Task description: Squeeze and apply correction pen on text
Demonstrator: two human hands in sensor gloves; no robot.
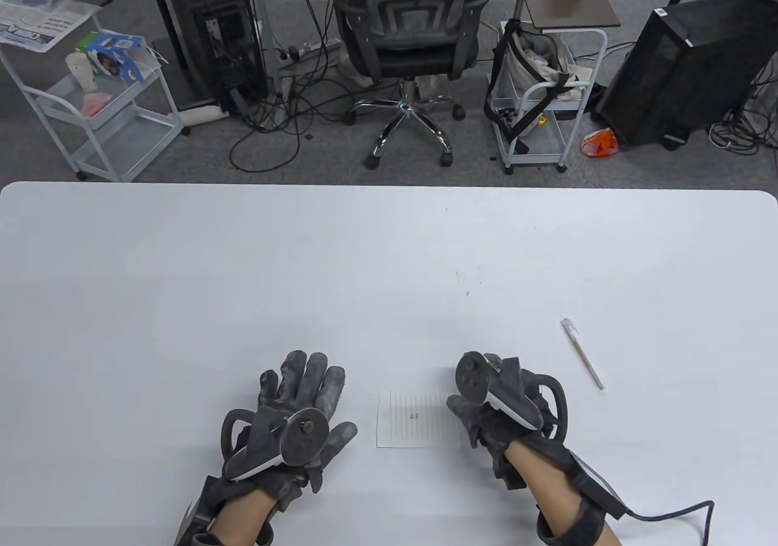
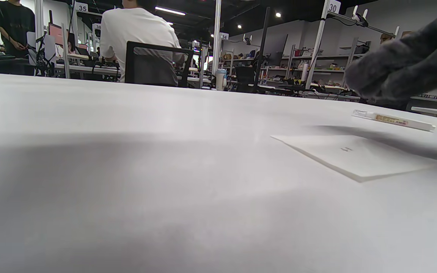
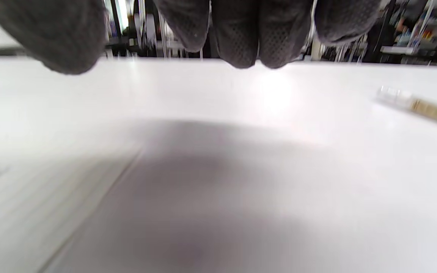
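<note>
And there we were at the white table [image 1: 182, 278], both hands down near its close edge. Our left hand [image 1: 292, 418] lay flat on the tabletop, palm down, fingers [image 1: 310, 376] stretched out and a little spread, holding nothing. Just to its right sat the small lined sheet of paper [image 1: 407, 427], flat on the table, with a tiny dark scrap of writing [image 1: 414, 416] near its middle. The left wrist view caught that same sheet [image 2: 359, 157] low and flat, the mark [image 2: 346, 149] on it too small to read.

Our right hand [image 1: 504, 406] was at the sheet's right edge, over it or just touching, we could not tell which. In the right wrist view its fingertips [image 3: 241, 41] hung from the top, loosely curled and close together above the table, with nothing between them, and the thumb [image 3: 51, 38] stood off to the left, apart from them. The picture there was blurred.

And the correction pen [image 1: 583, 352]? It lay on its own, flat on the table, up and to the right of our right hand, near it but not touched, slanting away from us to the left. From the left wrist view it [image 2: 393, 120] showed beyond the sheet, white with a yellowish label and a clear end.

Past the far edge stood an office chair [image 1: 404, 41] and white trolleys [image 1: 541, 102].
</note>
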